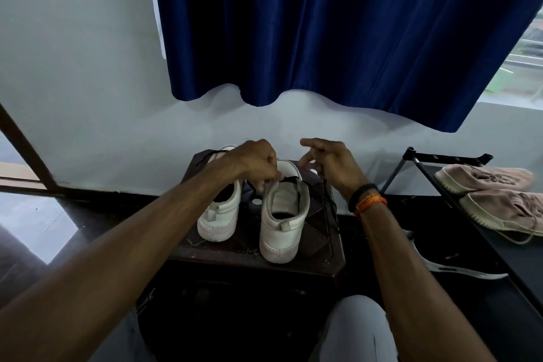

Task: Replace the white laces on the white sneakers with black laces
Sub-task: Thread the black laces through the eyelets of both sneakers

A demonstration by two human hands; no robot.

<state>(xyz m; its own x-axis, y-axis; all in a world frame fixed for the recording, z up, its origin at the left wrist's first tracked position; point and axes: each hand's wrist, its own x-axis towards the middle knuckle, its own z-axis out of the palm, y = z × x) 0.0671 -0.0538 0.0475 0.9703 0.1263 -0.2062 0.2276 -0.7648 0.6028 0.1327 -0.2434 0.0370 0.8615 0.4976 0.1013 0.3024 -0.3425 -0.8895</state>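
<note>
Head view: two white sneakers point(279, 214) stand heels-near on a dark desk point(252, 253). The left hand point(252, 163) pinches a black lace point(289, 179) at the right sneaker's tongue; the right hand point(329, 163) holds the lace's other strand, its grip narrow.

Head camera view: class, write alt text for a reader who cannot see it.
Two bare hands thread a black lace into the right of two white sneakers standing on a small dark table. A blue curtain hangs behind; pink sneakers lie on a rack.
</note>
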